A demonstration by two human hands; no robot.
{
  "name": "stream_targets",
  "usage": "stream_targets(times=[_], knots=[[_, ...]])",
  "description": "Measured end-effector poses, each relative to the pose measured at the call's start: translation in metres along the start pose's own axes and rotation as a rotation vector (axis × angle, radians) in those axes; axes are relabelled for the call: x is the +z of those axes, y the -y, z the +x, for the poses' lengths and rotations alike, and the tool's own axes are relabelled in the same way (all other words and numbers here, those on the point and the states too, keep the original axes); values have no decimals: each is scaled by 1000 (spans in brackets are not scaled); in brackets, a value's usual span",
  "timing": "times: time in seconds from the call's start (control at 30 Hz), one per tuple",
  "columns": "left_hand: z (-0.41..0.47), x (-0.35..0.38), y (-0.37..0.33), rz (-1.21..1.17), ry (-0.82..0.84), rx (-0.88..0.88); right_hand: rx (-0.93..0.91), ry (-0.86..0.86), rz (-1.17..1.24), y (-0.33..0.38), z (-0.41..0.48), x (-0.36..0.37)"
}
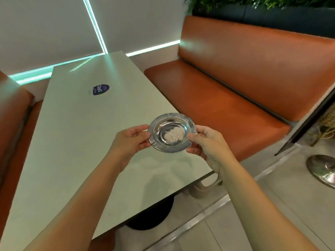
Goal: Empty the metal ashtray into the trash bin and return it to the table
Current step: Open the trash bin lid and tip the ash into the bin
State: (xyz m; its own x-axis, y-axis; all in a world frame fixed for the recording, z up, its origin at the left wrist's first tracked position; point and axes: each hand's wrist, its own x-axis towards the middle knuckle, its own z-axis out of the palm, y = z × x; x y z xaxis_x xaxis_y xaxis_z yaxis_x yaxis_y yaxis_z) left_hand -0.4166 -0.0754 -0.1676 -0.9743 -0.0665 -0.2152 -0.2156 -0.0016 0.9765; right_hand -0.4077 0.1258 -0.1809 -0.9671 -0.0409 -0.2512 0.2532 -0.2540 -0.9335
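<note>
A round metal ashtray [172, 124] with a small heap of pale ash in its bowl is held level above the right edge of the pale table [72, 133]. My left hand [129, 142] pinches its left rim. My right hand [204, 142] grips its right rim, thumb on top. No trash bin shows clearly; a dark round shape [150, 216] sits on the floor under the table's near corner, and I cannot tell what it is.
An orange bench seat [226, 105] runs along the table's right side, another orange seat [12, 113] on the left. A blue round sticker [101, 89] lies on the table. A shiny metal base [322, 169] stands on the tiled floor at right.
</note>
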Motion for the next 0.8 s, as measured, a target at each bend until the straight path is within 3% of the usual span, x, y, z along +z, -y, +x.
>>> stream_targets(times=[0.33, 0.57, 0.8], knots=[[-18, 115, 6, 116, -23, 12, 43, 24, -23, 17, -19, -120], [-34, 236, 61, 42, -63, -112, 132, 28, -83, 10, -11, -244], [0, 308, 155, -52, -93, -335, 258, -77, -24, -58, 22, -326]])
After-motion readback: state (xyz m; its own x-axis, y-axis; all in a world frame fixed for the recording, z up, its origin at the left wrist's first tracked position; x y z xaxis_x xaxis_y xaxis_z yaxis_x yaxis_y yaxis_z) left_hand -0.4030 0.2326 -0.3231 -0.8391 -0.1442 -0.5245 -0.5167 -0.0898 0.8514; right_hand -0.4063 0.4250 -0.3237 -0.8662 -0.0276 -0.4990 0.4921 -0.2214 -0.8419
